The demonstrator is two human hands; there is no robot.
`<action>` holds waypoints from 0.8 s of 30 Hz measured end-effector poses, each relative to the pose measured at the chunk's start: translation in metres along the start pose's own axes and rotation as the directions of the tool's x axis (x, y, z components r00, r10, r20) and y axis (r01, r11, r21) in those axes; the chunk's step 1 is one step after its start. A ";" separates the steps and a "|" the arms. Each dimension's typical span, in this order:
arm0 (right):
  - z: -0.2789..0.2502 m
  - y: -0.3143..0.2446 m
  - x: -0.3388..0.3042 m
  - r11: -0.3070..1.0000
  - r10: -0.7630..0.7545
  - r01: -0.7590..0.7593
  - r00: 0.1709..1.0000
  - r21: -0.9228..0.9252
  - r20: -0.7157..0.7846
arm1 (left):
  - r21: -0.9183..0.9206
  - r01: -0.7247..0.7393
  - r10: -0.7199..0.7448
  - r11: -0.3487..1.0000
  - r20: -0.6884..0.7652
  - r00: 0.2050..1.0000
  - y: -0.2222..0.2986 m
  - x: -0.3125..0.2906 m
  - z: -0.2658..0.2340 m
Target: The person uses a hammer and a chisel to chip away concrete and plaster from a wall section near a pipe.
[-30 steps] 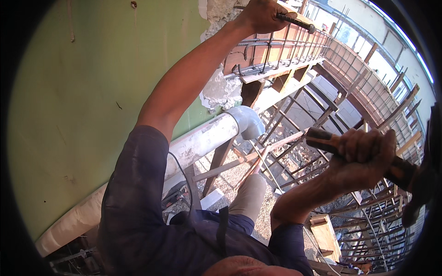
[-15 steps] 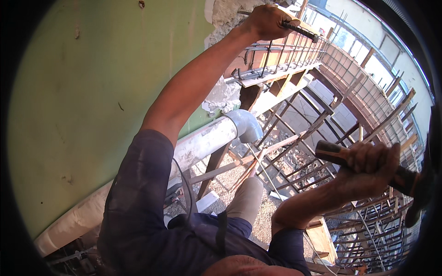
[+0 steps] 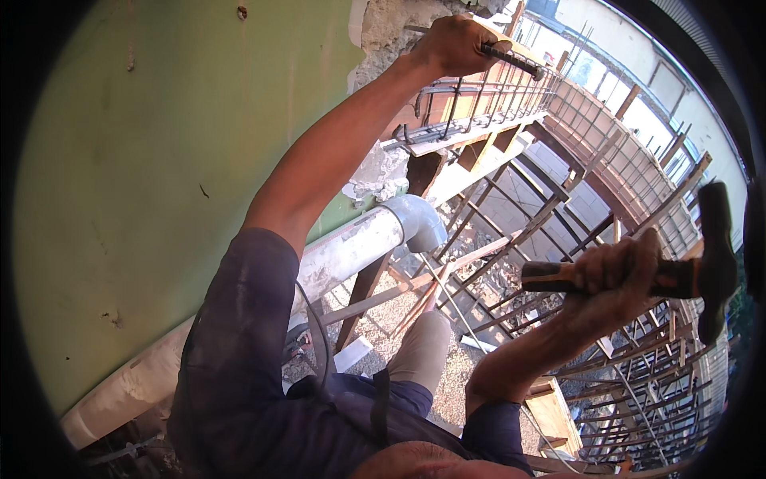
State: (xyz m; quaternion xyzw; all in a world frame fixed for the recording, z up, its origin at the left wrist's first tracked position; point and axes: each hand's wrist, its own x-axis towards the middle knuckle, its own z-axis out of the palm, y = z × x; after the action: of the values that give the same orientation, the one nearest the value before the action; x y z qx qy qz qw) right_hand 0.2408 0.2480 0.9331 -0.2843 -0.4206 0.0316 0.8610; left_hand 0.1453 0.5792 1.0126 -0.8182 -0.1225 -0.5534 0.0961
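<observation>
My left hand (image 3: pixel 457 46) is closed around a dark ribbed steel rod (image 3: pixel 517 61), a chisel by its look. Its thin end points at the broken concrete (image 3: pixel 391 36) on the wall's edge; whether the tip touches is hard to see. The rod's blunt end sticks out to the right of my fist. In my right hand (image 3: pixel 613 267) is a hammer (image 3: pixel 716 263), gripped round its black and orange handle. The hammer's dark metal head stands off to the right, well apart from the rod.
A green wall (image 3: pixel 175 160) fills the left. Below it runs a pale pipe (image 3: pixel 351 251) with a grey elbow (image 3: pixel 419 222). Tied rebar (image 3: pixel 471 108) lies in wooden formwork beyond the broken edge. Timber scaffolding (image 3: pixel 519 223) and gravel (image 3: pixel 383 323) are lower down.
The hammer and my right hand have shifted left, and the hammer's head has come further into view. My left hand keeps its hold on the chisel, with a slight shift left in view.
</observation>
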 end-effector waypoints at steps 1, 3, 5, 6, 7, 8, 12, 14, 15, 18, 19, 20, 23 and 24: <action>-0.003 -0.033 0.006 0.989 -0.128 0.127 0.992 0.072 -0.002 | -0.027 -0.029 0.028 0.999 -0.033 0.999 0.003 0.004 0.003; -0.022 -0.064 0.039 0.815 -0.572 0.567 0.820 0.122 0.005 | -0.024 -0.055 0.052 0.998 -0.102 0.993 -0.005 0.002 -0.001; -0.007 -0.050 0.046 0.757 -0.586 0.621 0.783 0.203 -0.208 | 0.000 -0.048 0.048 0.999 -0.063 0.997 -0.004 0.007 0.002; 0.013 -0.019 0.033 0.877 -0.411 0.439 0.896 0.195 -0.168 | -0.023 -0.031 0.030 0.999 -0.045 0.999 0.002 0.010 0.004; 0.032 0.015 0.021 0.960 -0.202 0.222 0.971 0.173 -0.124 | -0.048 -0.014 0.013 0.999 -0.021 1.000 0.008 0.012 0.008; 0.054 0.057 0.011 0.985 0.027 -0.016 0.998 0.171 -0.060 | -0.014 0.020 -0.020 1.000 0.016 1.000 0.003 0.008 0.005; 0.033 0.071 -0.009 0.881 0.473 -0.465 0.875 -0.091 0.108 | 0.111 -0.083 0.081 0.990 0.020 0.997 -0.014 -0.010 0.014; 0.023 0.042 -0.010 0.932 0.360 -0.358 0.932 -0.053 0.033 | 0.111 -0.051 0.052 0.993 -0.006 0.999 -0.010 -0.008 0.006; 0.010 0.023 -0.006 0.965 0.261 -0.261 0.965 -0.023 -0.003 | 0.110 -0.042 0.045 0.993 -0.031 0.998 -0.010 0.000 0.000; -0.014 -0.044 0.027 0.918 -0.391 0.393 0.920 0.048 -0.043 | 0.018 -0.048 0.049 0.999 -0.026 0.998 -0.006 0.004 0.006; -0.021 -0.056 0.042 0.795 -0.602 0.604 0.797 0.053 -0.055 | 0.009 -0.040 0.040 0.999 -0.017 0.999 -0.007 0.001 0.004; -0.011 -0.062 0.046 0.764 -0.616 0.639 0.763 0.084 -0.197 | 0.033 -0.078 0.080 0.996 -0.051 0.996 -0.017 0.005 0.007; 0.027 -0.029 0.040 0.783 -0.461 0.560 0.815 0.271 -0.351 | -0.026 -0.014 0.013 1.000 -0.033 0.999 0.000 0.007 0.005; 0.043 0.020 0.023 0.920 -0.215 0.237 0.971 0.313 -0.102 | -0.024 0.010 -0.009 1.000 0.034 0.999 0.002 0.008 0.003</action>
State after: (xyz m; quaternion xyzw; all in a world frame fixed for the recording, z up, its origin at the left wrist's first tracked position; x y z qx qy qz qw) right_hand 0.2274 0.2916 0.9596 -0.0899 -0.4112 -0.0087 0.9070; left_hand 0.1513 0.5792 1.0185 -0.8280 -0.1212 -0.5413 0.0817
